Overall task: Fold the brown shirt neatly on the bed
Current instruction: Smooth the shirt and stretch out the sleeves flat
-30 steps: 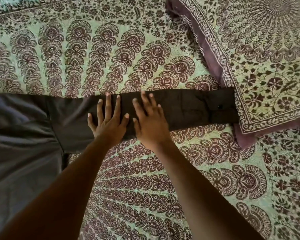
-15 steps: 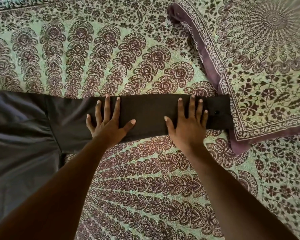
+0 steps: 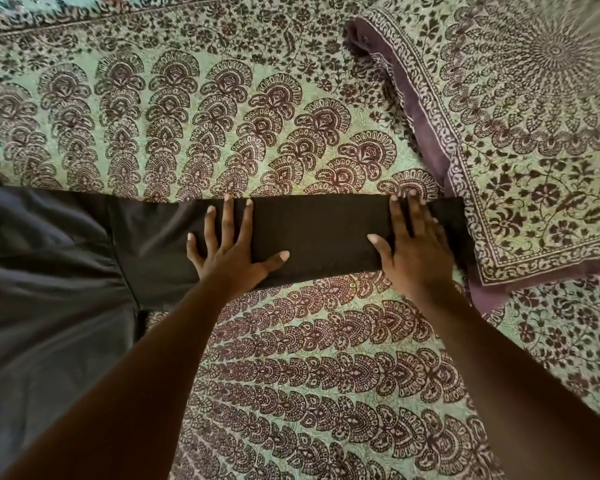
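Both grips, left hand [image 3: 230, 256] and right hand [image 3: 417, 252], press flat on the brown shirt [image 3: 321, 233] sleeve.

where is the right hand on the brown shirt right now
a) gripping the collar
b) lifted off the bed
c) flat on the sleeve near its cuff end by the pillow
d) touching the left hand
c: the right hand lies flat with straight fingers on the sleeve of the brown shirt, close to its end beside the pillow, well apart from the left hand.
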### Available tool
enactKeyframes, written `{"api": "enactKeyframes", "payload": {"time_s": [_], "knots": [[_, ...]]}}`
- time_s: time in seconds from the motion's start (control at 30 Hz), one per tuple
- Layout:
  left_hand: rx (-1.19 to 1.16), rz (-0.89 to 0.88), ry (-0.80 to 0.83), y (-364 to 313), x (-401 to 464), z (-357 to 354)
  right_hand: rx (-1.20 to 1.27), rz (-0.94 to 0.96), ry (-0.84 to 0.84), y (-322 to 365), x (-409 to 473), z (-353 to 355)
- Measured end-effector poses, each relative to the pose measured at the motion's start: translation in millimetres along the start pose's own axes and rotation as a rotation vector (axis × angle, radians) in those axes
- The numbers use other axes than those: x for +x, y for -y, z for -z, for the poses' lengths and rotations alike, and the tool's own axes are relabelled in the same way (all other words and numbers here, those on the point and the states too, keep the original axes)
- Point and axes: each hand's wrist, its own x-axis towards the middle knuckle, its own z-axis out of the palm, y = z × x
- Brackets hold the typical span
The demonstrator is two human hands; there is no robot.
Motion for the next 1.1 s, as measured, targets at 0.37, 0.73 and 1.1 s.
{"api": "enactKeyframes", "payload": {"time_s": [0.37,0.73,1.1], "knots": [[-0.31,-0.022,0.035,12.6,-1.6,32.6,0.222,0.288,0.06,178.6,11.1,-8.6],[-0.116,0.225,-0.447,180.4,-43.6,38.2,0.174,0.168,-0.185,232.3,-12.5,-15.3],[-0.015,0.336,-0.288,214.4,-39.3,23.6,0.157,0.357,-0.088,336.6,-31.0,-45.3]]}}
